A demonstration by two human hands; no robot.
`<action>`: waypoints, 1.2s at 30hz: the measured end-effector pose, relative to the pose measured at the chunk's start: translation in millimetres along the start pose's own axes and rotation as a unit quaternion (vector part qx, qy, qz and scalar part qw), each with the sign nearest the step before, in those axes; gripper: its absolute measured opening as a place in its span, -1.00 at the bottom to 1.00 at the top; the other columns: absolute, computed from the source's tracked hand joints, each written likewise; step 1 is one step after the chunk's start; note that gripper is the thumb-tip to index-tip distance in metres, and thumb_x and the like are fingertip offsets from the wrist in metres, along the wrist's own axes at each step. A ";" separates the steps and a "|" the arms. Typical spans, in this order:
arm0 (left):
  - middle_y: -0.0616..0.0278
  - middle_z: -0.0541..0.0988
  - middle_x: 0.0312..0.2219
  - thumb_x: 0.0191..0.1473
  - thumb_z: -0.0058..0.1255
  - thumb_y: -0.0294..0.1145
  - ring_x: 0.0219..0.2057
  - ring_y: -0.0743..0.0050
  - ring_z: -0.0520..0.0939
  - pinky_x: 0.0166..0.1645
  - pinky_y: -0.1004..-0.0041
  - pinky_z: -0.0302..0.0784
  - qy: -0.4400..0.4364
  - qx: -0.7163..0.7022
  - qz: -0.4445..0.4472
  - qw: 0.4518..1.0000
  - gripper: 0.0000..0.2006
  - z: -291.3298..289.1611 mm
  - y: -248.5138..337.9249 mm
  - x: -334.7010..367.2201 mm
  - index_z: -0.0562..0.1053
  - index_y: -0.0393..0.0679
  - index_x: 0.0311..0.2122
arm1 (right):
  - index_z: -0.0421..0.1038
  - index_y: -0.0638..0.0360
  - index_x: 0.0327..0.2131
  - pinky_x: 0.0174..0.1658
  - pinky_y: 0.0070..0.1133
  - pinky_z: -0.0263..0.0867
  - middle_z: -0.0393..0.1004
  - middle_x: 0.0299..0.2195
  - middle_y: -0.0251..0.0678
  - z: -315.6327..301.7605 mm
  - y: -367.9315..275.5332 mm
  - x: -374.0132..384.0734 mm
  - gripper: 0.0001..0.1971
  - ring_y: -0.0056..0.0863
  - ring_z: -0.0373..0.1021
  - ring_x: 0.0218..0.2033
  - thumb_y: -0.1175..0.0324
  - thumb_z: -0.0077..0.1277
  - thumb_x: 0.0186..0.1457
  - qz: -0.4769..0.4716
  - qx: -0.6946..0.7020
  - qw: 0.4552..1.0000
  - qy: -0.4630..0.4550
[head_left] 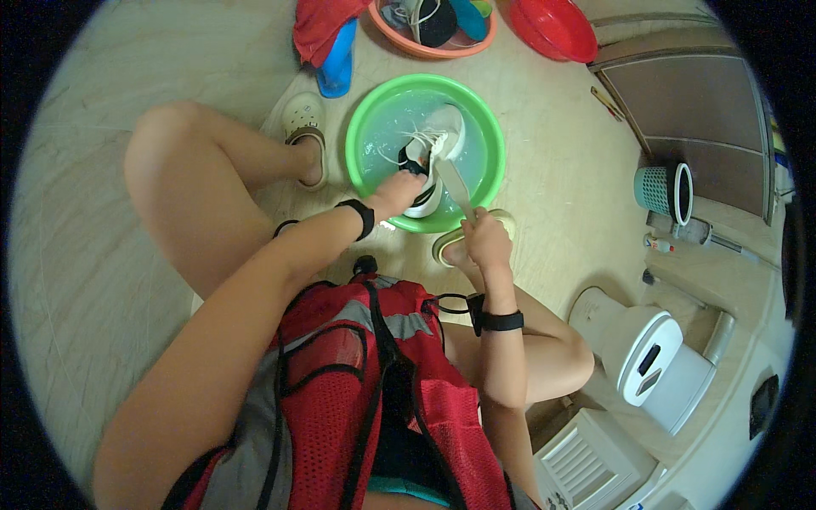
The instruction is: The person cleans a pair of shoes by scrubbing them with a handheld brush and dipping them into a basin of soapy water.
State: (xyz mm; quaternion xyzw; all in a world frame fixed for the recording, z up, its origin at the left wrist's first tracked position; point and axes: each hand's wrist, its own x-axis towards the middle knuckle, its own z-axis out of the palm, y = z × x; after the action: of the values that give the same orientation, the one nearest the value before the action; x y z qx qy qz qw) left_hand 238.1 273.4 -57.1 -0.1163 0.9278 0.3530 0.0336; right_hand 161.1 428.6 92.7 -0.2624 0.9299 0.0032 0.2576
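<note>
A white sneaker (450, 125) with loose white laces and a dark lining sits in cloudy, bluish water inside a round green basin (496, 140). My left hand (398, 194) is closed on the sneaker's collar near the heel. In my right hand (487, 242) is the handle of a pale scrub brush (454, 182), its head lying against the side of the shoe. The brush's bristles are hidden from this view. Both wrists wear black bands.
Beyond the green basin stands an orange basin (442, 53) with shoes in it. Beside it are a red basin (557, 30) and a blue stool leg (337, 64) under red cloth. A toilet (650, 357), a teal basket (653, 189) and a white slatted stool (586, 459) stand at right.
</note>
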 end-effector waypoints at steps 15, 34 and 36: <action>0.01 0.40 -0.36 -0.25 -0.12 -0.66 -0.28 -0.07 0.45 -0.21 0.17 0.39 0.087 0.017 0.019 0.996 -0.72 -5.5 -61.7 31.4 0.27 -0.18 -0.32 | 0.34 0.25 -0.40 -0.43 -0.23 0.36 0.46 -0.56 0.01 32.5 -17.0 -5.9 -0.86 -0.04 0.44 -0.49 0.42 -0.13 -0.08 -0.089 -0.052 0.995 0.008; 0.07 0.37 -0.20 -0.22 0.04 -0.54 -0.07 0.17 0.36 -0.10 0.34 0.41 0.023 0.141 0.044 0.989 -0.60 7.4 -23.0 86.9 0.29 -0.16 -0.16 | 0.29 0.28 -0.43 -0.44 -0.23 0.35 0.44 -0.59 0.04 22.7 -17.6 16.0 -0.86 -0.01 0.43 -0.51 0.40 -0.08 -0.04 -0.042 -0.044 0.997 0.055; 0.14 0.40 -0.24 -0.11 -0.07 -0.49 -0.11 0.21 0.39 -0.14 0.34 0.44 0.080 0.209 0.036 0.974 -0.74 19.3 -23.1 90.9 0.35 -0.17 -0.22 | 0.29 0.28 -0.42 -0.44 -0.22 0.35 0.44 -0.58 0.05 20.7 -17.7 18.3 -0.86 0.00 0.42 -0.50 0.39 -0.08 -0.04 -0.039 -0.043 0.997 0.048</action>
State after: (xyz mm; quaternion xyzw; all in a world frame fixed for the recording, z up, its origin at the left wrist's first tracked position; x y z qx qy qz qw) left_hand 155.0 252.0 -99.6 -0.1011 0.9842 0.1420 -0.0295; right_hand 166.3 407.4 68.2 -0.3094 0.9292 0.0202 0.2010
